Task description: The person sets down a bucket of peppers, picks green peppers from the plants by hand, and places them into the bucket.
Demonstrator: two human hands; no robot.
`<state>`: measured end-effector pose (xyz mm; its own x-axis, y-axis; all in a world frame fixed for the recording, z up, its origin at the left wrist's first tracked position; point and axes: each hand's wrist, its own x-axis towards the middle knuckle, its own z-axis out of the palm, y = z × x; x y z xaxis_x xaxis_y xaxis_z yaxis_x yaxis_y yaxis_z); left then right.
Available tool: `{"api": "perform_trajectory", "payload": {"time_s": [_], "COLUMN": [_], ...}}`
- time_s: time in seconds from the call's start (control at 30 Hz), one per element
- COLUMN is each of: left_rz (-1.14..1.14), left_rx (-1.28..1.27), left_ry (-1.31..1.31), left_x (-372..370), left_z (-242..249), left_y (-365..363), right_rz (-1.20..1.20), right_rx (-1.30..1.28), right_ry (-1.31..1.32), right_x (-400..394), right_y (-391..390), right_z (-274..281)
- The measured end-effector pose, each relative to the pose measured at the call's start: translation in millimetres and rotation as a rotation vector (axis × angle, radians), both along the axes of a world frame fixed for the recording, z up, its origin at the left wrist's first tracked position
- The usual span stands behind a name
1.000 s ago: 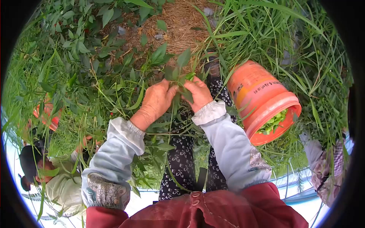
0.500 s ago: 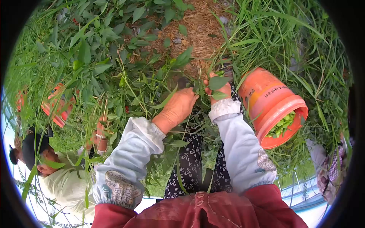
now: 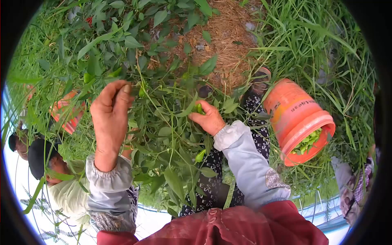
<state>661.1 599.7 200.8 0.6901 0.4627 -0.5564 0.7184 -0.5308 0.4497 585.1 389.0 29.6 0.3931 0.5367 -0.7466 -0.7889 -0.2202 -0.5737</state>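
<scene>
My left hand [image 3: 110, 118] is raised at the left among the pepper plants, thumb and fingers closed together; what they hold, if anything, is hidden. A green pepper [image 3: 142, 91] hangs just right of its fingertips. Near the middle, my right hand [image 3: 210, 119] pinches a green pepper [image 3: 199, 108] between thumb and fingers, with leaves around it. Below that hand, another green pepper [image 3: 200, 156] hangs on the plant [image 3: 165, 143] in front of my legs. To the right, an orange bucket [image 3: 292, 102] lies tilted in the grass, its mouth toward me, with green peppers [image 3: 308, 142] inside.
Two people are at the left, one in a dark cap [image 3: 40, 158] and pale shirt, near another orange bucket [image 3: 67, 110]. A person's checked sleeve [image 3: 359, 181] shows at the right edge. Dry straw [image 3: 222, 41] covers the ground ahead, with tall grass [image 3: 314, 45] beside it.
My hands, close together before, have parted. The left has risen and moved far left; the right has moved down and left, with a pepper in its fingers. Plant stems now spread between them.
</scene>
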Motion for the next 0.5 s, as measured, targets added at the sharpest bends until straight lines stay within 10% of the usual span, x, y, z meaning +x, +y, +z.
{"api": "perform_trajectory", "payload": {"time_s": [0.17, 0.23, 0.5], "left_rz": [-0.405, 0.085, 0.39], "left_rx": [0.293, -0.249, -0.162], "left_ry": [0.412, 0.245, 0.049], "left_x": [-51.6, -51.9, -73.3], "left_z": [-75.3, -88.4, -58.2], "left_y": [44.6, 41.9, 11.2], "right_rz": [0.046, 0.281, 0.639], "right_rx": [-0.018, -0.099, 0.014], "right_ry": [-0.157, -0.133, -0.457], "right_x": [2.2, 20.8, 33.1], "right_y": [2.3, -1.8, 7.4], "right_z": [11.0, 22.7, 39.4]}}
